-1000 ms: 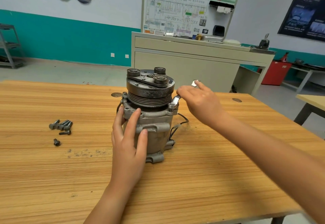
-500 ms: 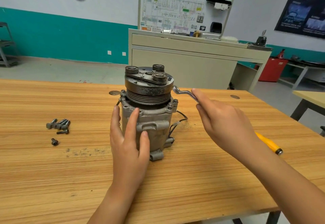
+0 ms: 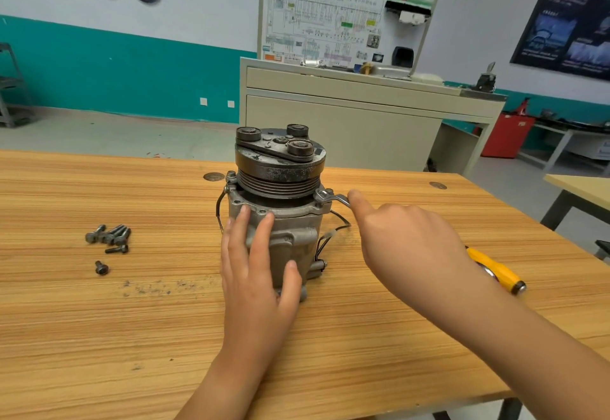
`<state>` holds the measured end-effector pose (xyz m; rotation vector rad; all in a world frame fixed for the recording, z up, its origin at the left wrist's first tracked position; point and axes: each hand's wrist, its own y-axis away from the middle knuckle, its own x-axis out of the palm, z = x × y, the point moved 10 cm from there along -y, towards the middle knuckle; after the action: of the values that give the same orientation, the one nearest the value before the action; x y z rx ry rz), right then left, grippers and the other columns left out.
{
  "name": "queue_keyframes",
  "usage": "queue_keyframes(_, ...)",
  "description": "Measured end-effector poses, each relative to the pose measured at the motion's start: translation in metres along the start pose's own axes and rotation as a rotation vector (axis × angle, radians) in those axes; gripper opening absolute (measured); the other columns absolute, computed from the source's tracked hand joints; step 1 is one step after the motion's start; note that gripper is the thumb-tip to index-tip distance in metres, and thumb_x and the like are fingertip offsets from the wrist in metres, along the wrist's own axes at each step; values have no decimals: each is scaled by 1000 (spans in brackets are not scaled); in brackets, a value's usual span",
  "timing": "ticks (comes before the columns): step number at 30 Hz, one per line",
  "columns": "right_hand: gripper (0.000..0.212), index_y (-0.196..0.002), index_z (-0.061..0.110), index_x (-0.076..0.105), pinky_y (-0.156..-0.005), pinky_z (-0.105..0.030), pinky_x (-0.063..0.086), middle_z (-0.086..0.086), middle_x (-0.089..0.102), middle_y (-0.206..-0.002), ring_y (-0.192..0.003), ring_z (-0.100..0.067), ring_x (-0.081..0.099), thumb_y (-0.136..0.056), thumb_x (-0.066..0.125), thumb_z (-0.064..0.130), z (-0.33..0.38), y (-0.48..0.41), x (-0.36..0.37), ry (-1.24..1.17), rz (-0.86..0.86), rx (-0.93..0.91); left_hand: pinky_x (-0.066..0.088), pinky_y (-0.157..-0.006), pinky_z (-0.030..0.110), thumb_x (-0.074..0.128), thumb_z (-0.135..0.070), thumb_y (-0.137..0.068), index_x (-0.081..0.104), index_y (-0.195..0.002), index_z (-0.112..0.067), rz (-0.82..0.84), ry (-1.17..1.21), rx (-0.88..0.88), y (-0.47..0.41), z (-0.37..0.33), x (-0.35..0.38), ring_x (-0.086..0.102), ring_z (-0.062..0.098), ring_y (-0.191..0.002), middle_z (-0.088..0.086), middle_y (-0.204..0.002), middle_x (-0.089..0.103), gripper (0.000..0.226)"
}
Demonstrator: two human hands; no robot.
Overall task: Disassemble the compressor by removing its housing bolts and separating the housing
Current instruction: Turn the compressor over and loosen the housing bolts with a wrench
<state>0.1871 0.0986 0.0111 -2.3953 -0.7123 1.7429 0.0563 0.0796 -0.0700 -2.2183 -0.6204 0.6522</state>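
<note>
A grey compressor (image 3: 279, 208) stands upright on the wooden table (image 3: 99, 337), its dark pulley and clutch plate on top. My left hand (image 3: 257, 264) lies flat against the front of the housing with fingers spread. A small silver wrench (image 3: 331, 198) sits on a bolt at the housing flange's right corner. My right hand (image 3: 406, 241) holds the wrench's handle end, fingers curled round it and one finger stretched along it. One bolt (image 3: 231, 175) still stands in the flange's left corner. Black wires hang at the compressor's right side.
Several removed bolts (image 3: 110, 236) lie in a group at the left, with one more bolt (image 3: 101, 268) nearer me. A yellow-handled screwdriver (image 3: 495, 269) lies to the right, partly behind my right arm. Metal grit dots the table in front. A beige cabinet (image 3: 363, 122) stands behind.
My right hand has swung the wrench from the pulley's far right side round toward me; its head now sits on the right flange bolt. My left hand has stayed on the housing.
</note>
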Motion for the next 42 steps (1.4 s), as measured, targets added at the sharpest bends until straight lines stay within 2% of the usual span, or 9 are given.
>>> queue_keyframes(6, 63, -145, 5, 10, -38, -26, 16, -3, 29, -59, -45, -17, 23, -88, 37, 1, 9, -4, -7, 92, 62, -21, 22, -109, 54, 41, -30, -82, 34, -131, -26, 12, 0, -3, 2, -4, 2, 21, 32, -138, 3, -144, 21, 49)
queue_keyframes(10, 64, -145, 0, 5, -38, -26, 17, -8, 49, -81, -57, -20, 38, -89, 36, -1, 18, -5, -14, 105, 83, -47, 23, -108, 54, 43, -28, -83, 42, -131, -17, 4, -5, 0, 2, -4, 2, 23, 37, -137, 5, -143, 22, 50)
queue_keyframes(13, 63, -144, -4, 3, -36, -24, 16, -12, 55, -98, -57, -12, 40, -90, 36, 0, 26, 2, -11, 135, 67, -76, 21, -108, 49, 42, -29, -83, 37, -129, -23, -6, -4, 14, 2, -5, 0, 23, 36, -137, 4, -143, 23, 46)
queue_keyframes(18, 61, -142, -5, 5, -33, -23, 16, -15, 55, -103, -65, -12, 46, -89, 35, -2, 26, 7, -8, 178, 95, -76, 20, -107, 46, 43, -28, -83, 42, -126, -22, -8, -10, 16, 2, -4, 1, 24, 35, -137, 3, -143, 24, 44)
queue_keyframes(23, 58, -140, -12, 1, -36, -24, 21, -19, 53, -108, -54, -14, 39, -90, 29, -4, 33, 6, -6, 184, 113, -87, 21, -106, 47, 43, -27, -82, 58, -120, -7, -1, -11, 1, 2, -3, 1, 24, 36, -137, 4, -143, 25, 45)
queue_keyframes(26, 59, -141, -11, 4, -35, -25, 20, -13, 53, -91, -49, -14, 31, -90, 33, -4, 32, -1, -14, 245, 107, -155, 21, -106, 45, 43, -29, -82, 58, -120, -9, 0, 8, -12, 3, -1, 1, 22, 32, -138, 1, -144, 23, 44)
queue_keyframes(29, 60, -142, -5, 8, -36, -27, 21, -8, 30, -60, -44, -16, 24, -88, 36, -5, 21, -5, -18, 290, 126, -182, 23, -105, 45, 43, -29, -82, 58, -119, -10, -10, 21, -14, 1, 1, -2, 26, 33, -136, -2, -141, 26, 44)
queue_keyframes(38, 62, -143, -6, 2, -32, -25, 15, -4, 25, -65, -41, -14, 22, -88, 31, -4, 30, 4, -6, 255, 79, -178, 30, -103, 50, 44, -26, -83, 58, -118, -6, -18, -21, 24, -1, -3, -5, 35, 38, -130, 3, -138, 31, 43)
queue_keyframes(42, 57, -145, 5, 3, -36, -27, 19, -4, 22, -63, -45, -16, 25, -94, 27, 7, 17, -6, -7, 249, 36, -243, 29, -104, 50, 44, -27, -83, 57, -119, -7, -11, -24, 27, 0, -1, -4, 33, 35, -131, 1, -139, 29, 43)
